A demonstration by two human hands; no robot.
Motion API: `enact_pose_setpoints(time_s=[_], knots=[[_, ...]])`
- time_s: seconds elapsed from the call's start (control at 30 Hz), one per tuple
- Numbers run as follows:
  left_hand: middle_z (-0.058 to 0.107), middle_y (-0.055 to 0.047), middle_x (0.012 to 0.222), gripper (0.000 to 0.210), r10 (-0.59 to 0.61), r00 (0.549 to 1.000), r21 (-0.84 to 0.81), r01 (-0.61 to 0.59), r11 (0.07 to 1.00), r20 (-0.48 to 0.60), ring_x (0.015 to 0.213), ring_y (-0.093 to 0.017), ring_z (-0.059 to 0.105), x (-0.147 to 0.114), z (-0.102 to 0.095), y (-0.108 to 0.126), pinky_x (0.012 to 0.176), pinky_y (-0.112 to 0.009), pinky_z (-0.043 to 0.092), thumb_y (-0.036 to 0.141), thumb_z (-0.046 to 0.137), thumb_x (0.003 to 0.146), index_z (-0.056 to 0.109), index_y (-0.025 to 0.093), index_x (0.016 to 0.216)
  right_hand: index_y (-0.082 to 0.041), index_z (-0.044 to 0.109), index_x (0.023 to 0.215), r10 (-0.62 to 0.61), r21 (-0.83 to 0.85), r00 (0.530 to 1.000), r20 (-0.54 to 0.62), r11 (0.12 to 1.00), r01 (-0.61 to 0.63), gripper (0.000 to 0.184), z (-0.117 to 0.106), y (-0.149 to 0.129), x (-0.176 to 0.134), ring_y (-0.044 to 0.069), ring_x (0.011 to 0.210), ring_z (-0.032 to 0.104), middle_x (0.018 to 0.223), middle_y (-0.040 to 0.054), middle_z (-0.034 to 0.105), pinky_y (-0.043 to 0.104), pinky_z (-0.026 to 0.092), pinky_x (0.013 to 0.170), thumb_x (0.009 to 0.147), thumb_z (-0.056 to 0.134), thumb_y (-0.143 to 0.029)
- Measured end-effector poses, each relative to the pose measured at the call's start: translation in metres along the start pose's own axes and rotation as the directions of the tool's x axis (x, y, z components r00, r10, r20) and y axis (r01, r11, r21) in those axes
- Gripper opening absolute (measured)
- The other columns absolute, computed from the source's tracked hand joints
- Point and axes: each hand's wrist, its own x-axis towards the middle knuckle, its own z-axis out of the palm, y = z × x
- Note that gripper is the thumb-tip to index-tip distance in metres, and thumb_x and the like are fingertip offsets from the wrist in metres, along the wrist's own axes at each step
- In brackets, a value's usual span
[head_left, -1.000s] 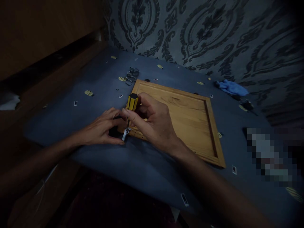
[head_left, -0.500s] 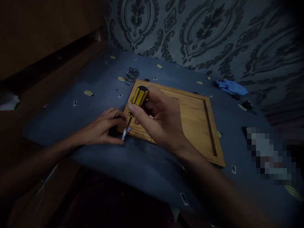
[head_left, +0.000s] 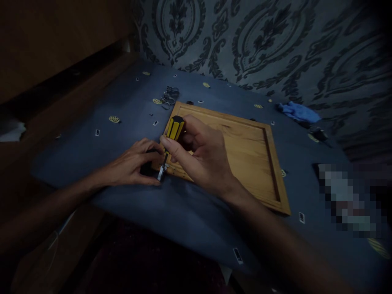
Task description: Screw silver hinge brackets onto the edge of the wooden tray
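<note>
Dim light, head view looking down on a blue-grey table (head_left: 190, 220) set against patterned wallpaper (head_left: 275, 45). Right hand (head_left: 202, 157) curled around a screwdriver (head_left: 172, 136), thumb and fingers pinching the yellow-and-black handle; shaft runs down and slightly left, tip meeting a small metal bracket (head_left: 161, 172) at the near left corner of a wooden panel (head_left: 241, 151). Screwdriver close to upright, top leaning a little to the right. Left hand (head_left: 133, 165) lies low on the table just left of that corner, fingers bent and gathered, fingertips touching the bracket and a dark piece beside it; whether it truly grips the bracket cannot be told in this light. Panel lies flat, framed edge raised, a row of small holes along its near edge by the bracket. Far left of the panel, a cluster of metal rings (head_left: 169, 96) sits on the table. Small yellow perforated discs (head_left: 114, 119) and tiny white-edged tags (head_left: 97, 132) scattered over the surface. Blue cloth (head_left: 298, 111) at far right, near the wall. A blurred-out patch at right near edge. Brown wooden furniture (head_left: 45, 45) along the left.
</note>
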Motion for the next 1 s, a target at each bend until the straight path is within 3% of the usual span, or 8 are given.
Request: enact_pose_setpoints(time_s=[0.4,0.77,1.0], knots=[[0.063,-0.011,0.141,0.056,-0.003,1.000,-0.008,0.003,1.000,0.015,0.134,-0.034,0.053,0.0002,-0.0004,-0.0012,0.119,-0.051,0.044,0.072,0.071,0.094,0.074,0.023,0.121,-0.026,0.054,0.083,0.055,0.037,0.998,0.004,0.998,-0.055,0.032,-0.0007,-0.0011,-0.0013,0.017,0.066,0.057,0.072,-0.0027,0.055,0.033,0.051,0.056,0.099,0.075,-0.043],[0.064,-0.011,0.135,0.056,0.022,1.000,0.023,-0.022,1.000,-0.009,0.125,-0.032,0.057,0.0000,0.0004,-0.0017,0.111,-0.049,0.048,0.072,0.069,0.096,0.074,0.022,0.120,-0.025,0.048,0.077,0.003,-0.012,1.000,-0.013,1.000,-0.003,0.038,0.0022,0.0023,-0.0002,0.014,0.067,0.054,0.073,-0.0037,0.053,0.031,0.046,0.058,0.099,0.075,-0.041],[0.065,-0.009,0.119,0.056,0.023,0.999,0.023,-0.022,0.999,-0.028,0.113,-0.030,0.059,-0.0007,0.0016,-0.0013,0.107,-0.049,0.050,0.069,0.069,0.097,0.074,0.024,0.129,-0.026,0.053,0.083,0.108,0.092,0.994,0.026,0.990,-0.110,0.033,0.0038,-0.0031,-0.0016,0.014,0.066,0.059,0.076,-0.0038,0.061,0.030,0.051,0.057,0.096,0.079,-0.042]])
